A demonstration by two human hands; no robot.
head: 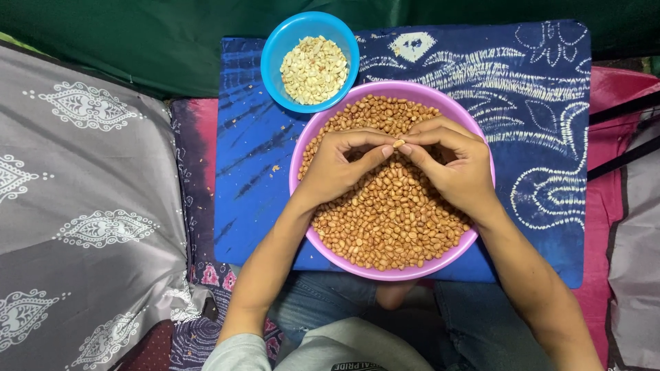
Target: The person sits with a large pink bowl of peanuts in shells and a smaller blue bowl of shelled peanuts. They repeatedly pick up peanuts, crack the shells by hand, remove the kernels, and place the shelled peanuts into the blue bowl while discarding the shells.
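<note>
A wide purple bowl point(481, 148) full of brown-skinned peanuts point(395, 220) sits in front of me on a blue patterned cloth. My left hand point(340, 168) and my right hand point(454, 161) hover over the nuts, fingertips meeting. Together they pinch a single peanut point(398, 143) between thumbs and forefingers. Behind the purple bowl, touching its rim, stands a smaller blue bowl point(275, 51) holding pale skinned peanuts point(314, 70).
The blue patterned cloth point(536, 96) covers a flat board over my lap. A grey cloth with white motifs point(82, 206) lies to the left, pink fabric point(612, 199) to the right, dark green fabric point(137, 34) behind. Small skin flakes dot the blue cloth.
</note>
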